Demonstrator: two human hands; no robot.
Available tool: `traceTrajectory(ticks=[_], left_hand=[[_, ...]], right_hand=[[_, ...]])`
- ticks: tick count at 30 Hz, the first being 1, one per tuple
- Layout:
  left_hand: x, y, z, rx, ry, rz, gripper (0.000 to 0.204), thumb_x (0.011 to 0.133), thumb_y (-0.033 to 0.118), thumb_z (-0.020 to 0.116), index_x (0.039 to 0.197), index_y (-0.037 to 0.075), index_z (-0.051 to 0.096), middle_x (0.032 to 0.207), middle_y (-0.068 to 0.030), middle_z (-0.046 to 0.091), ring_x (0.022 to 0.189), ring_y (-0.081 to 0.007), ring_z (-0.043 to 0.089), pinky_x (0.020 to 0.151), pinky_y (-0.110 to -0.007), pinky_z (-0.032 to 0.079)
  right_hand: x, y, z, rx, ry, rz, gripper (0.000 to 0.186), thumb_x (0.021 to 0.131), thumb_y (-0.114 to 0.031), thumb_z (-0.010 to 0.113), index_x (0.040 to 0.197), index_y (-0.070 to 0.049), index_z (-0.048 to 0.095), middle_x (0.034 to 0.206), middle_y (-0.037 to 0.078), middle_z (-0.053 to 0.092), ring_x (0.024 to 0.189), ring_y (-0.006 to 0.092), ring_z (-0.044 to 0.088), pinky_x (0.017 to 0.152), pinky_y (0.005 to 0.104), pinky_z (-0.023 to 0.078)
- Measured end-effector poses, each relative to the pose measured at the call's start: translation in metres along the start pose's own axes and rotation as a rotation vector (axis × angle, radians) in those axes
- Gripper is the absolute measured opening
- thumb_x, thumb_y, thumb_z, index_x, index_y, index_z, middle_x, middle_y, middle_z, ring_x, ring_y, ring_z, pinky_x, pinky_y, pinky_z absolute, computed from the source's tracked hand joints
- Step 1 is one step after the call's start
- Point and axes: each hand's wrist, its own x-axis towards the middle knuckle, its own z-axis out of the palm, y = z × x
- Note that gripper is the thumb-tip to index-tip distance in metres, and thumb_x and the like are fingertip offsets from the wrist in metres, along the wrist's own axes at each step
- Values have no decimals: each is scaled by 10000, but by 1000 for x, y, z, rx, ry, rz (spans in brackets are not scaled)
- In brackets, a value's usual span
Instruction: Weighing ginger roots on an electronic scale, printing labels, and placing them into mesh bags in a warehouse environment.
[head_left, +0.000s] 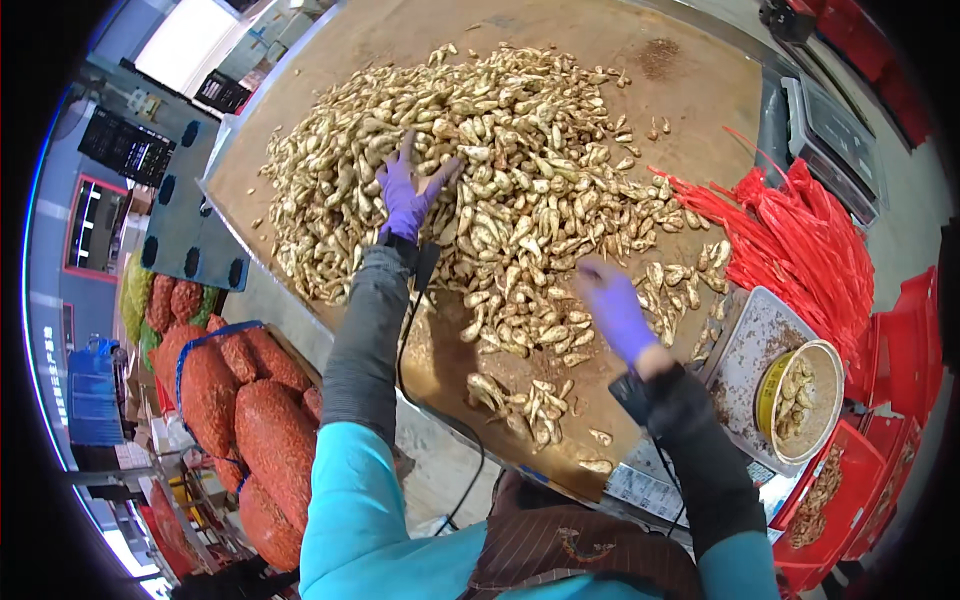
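A broad heap of pale tan, elongated bulb-like roots is spread over the brown tabletop. My left hand, in a purple glove, rests on the heap's left part with its fingers spread. My right hand, gloved the same way, is over the heap's near right part. Motion smears its fingers, so whether it holds anything is hidden. Close to the table's front edge lies a smaller cluster of the same roots. A dark device with a cable is strapped at each wrist.
On the right, a yellow-and-white tub of roots stands on a dirt-specked scale. Red plastic net bags lie behind it, near another scale. Red crates stand lower right. Full red mesh sacks are stacked at left.
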Motion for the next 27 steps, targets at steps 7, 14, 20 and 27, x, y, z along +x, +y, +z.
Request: traceTrajectory(ticks=[7, 14, 20, 27], left_hand=[[-31, -5, -1, -168, -406, 290, 1076, 464, 675, 757, 1323, 121, 420, 1339, -262, 370, 1251, -420, 318, 1040, -522, 270], [-100, 17, 4, -382, -697, 340, 1210, 457, 501, 852, 1387, 28, 240, 1399, -219, 303, 1300, -340, 291, 1080, -488, 246], [-170, 0, 33, -595, -712, 197, 1017, 559, 283, 845, 1373, 39, 287, 1378, -185, 346, 1293, -287, 316, 1066, -374, 258], [-197, 41, 4, -1027, -765, -180, 877, 568, 13, 792, 1325, 41, 350, 1271, -110, 443, 1152, -178, 434, 974, -283, 351]], right_hand=[[98, -39, 45, -694, 9, 28, 1117, 533, -314, 846, 1435, -290, 187, 1497, 176, -35, 1326, 486, 108, 988, 640, 258], [57, -14, 64, -596, -114, -41, 1156, 564, -317, 825, 1444, -205, 84, 1442, 258, 128, 1270, 537, 198, 1032, 549, 286], [11, 20, 66, -112, -93, -234, 1111, 594, 23, 719, 1448, -218, 50, 1380, 274, 295, 1254, 423, 342, 992, 408, 380], [-29, -21, 45, -78, -38, -238, 1037, 587, 52, 678, 1438, -201, 142, 1363, 252, 332, 1272, 410, 320, 1034, 399, 334]])
